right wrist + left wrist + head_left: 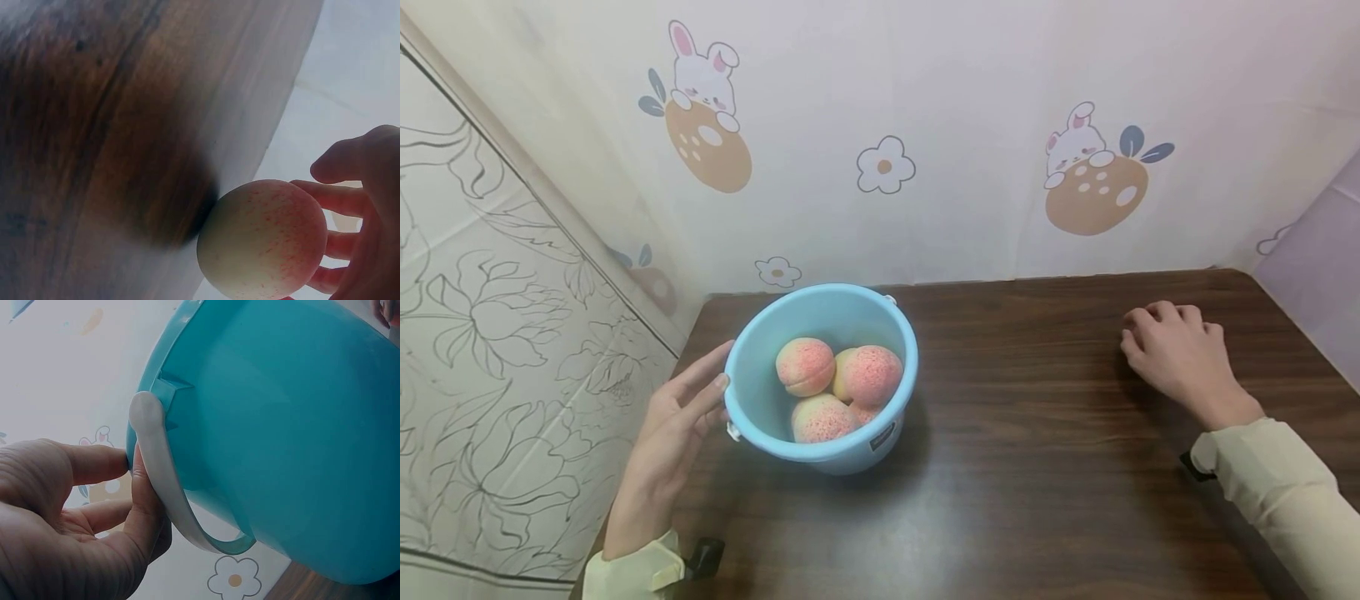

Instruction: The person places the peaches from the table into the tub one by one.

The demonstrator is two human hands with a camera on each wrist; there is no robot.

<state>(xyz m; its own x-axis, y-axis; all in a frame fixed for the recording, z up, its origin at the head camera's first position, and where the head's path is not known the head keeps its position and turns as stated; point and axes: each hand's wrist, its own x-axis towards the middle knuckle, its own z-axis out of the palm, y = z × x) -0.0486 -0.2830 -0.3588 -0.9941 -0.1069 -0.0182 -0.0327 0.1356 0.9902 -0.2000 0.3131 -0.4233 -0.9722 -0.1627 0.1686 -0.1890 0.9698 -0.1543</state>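
Observation:
A light blue bucket [745,392] stands tilted at the left of the table, with several pink-and-cream peaches [806,367] inside. My left hand [670,433] pinches the bucket's rim between thumb and fingers, beside the white handle [164,481], which hangs down in the left wrist view. Far to the right, my right hand [1180,358] lies over another peach [262,240] on the table. Its fingers curl behind that peach, their tips hidden, while the thumb appears apart from it. In the head view the hand covers this peach.
The dark wooden table [1022,467] meets a wall sheet with rabbit prints [955,167] at the back. A flower-patterned panel [497,375] borders the left side, and a pale lilac sheet [1322,258] the right.

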